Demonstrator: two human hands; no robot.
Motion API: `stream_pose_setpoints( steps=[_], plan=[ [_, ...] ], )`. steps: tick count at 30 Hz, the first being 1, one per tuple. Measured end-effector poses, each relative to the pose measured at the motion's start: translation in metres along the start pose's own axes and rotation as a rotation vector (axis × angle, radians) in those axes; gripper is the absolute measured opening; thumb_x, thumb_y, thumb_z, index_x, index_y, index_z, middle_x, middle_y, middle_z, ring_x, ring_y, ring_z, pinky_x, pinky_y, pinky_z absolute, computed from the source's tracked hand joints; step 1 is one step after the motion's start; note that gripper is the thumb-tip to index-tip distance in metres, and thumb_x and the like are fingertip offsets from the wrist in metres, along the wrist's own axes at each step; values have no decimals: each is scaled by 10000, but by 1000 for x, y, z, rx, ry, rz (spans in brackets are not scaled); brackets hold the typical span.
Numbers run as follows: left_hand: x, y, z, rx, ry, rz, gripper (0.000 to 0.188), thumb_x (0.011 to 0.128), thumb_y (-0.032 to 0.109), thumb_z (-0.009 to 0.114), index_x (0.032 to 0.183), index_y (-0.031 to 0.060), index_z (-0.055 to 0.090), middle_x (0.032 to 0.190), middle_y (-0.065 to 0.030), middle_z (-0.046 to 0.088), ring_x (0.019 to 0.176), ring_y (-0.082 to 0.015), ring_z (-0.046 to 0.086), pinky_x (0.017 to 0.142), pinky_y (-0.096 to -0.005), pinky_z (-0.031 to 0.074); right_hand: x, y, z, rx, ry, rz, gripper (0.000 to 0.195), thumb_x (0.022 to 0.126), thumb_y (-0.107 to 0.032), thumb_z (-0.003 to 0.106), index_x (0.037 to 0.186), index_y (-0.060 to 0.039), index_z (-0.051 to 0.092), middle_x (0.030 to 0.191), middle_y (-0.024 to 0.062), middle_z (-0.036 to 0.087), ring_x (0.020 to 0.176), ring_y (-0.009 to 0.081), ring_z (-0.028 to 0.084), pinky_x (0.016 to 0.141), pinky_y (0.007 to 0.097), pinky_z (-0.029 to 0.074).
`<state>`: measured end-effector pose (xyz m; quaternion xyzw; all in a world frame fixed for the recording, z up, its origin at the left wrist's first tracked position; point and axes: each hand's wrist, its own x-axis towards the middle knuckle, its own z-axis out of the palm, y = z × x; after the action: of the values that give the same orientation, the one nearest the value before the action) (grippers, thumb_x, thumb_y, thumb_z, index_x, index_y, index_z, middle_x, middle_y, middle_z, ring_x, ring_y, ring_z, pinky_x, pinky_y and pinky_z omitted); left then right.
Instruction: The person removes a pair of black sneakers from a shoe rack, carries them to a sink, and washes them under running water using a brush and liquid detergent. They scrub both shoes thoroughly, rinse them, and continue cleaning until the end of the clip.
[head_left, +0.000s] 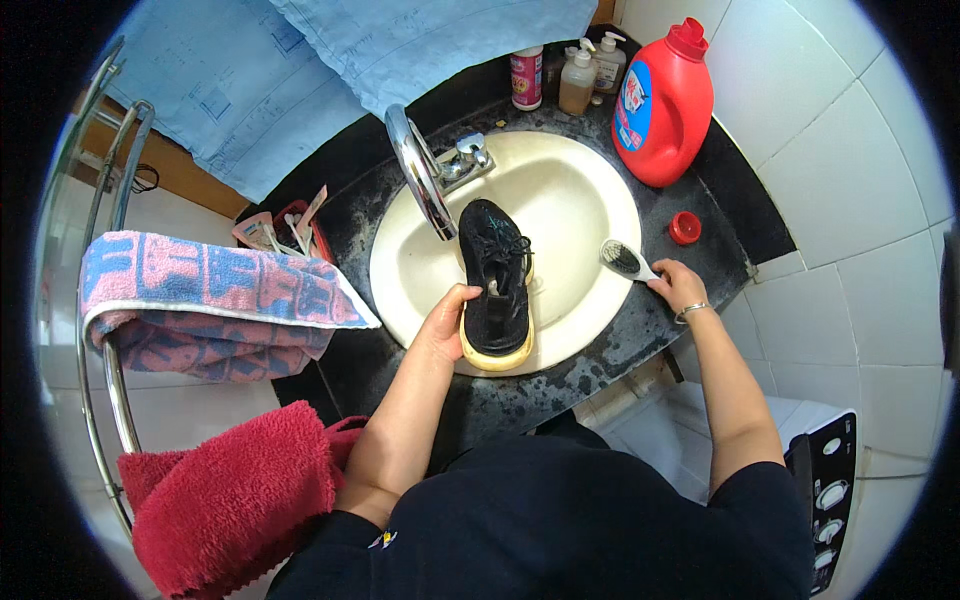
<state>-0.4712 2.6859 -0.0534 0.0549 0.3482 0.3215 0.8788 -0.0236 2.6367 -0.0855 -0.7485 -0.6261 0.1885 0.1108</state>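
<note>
My left hand (450, 319) grips a black lace-up shoe (491, 281) by its side near the heel. The shoe has a yellowed pale sole and is held over the cream washbasin (615, 187), toe towards the chrome faucet (420, 169). My right hand (679, 286) holds the handle of a white scrubbing brush (622, 257), with its dark and pale bristles facing up, at the basin's right rim. A red cap (684, 227) lies on the counter just beyond my right hand.
A large red detergent bottle (664, 105) stands behind the basin at right, near pump bottles (577, 81) and a pink bottle (526, 79). Towels (225, 300) hang on a metal rack at left. A washing machine panel (825, 495) is at lower right. Blue sheeting (247, 82) hangs behind.
</note>
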Motion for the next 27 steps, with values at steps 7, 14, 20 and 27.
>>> stream_pose_setpoints(
  steps=[7,14,20,27],
  plan=[
    [-5,-2,6,-25,-30,-32,488,870,161,639,1299,-69,610,1239,-236,694,1099,-346,701,1050,-461,539,6,-12,-28,-144,231,-155,323,809,-277,808,1086,-118,758,1118,84,669,1117,320,611,950,451,496],
    [-9,-6,14,-46,-67,-17,446,852,111,633,1258,-73,620,1183,-231,709,1069,-355,715,1012,-471,574,163,-15,-114,489,644,-10,504,870,-361,808,1172,24,691,1145,155,720,1090,274,674,978,403,512],
    [-21,-8,40,6,-182,73,562,823,26,607,1378,1,520,1277,-200,655,1134,-335,686,1040,-471,563,213,-28,-121,1065,383,64,302,908,-283,804,1057,-63,659,870,48,702,774,160,640,698,306,503],
    [-13,-11,24,-21,-241,75,625,812,-2,578,1428,43,485,1299,-191,647,1160,-327,678,1042,-486,558,178,-79,-172,988,316,-127,407,913,-351,793,1142,-50,641,873,30,664,676,132,585,620,305,487]
  ],
)
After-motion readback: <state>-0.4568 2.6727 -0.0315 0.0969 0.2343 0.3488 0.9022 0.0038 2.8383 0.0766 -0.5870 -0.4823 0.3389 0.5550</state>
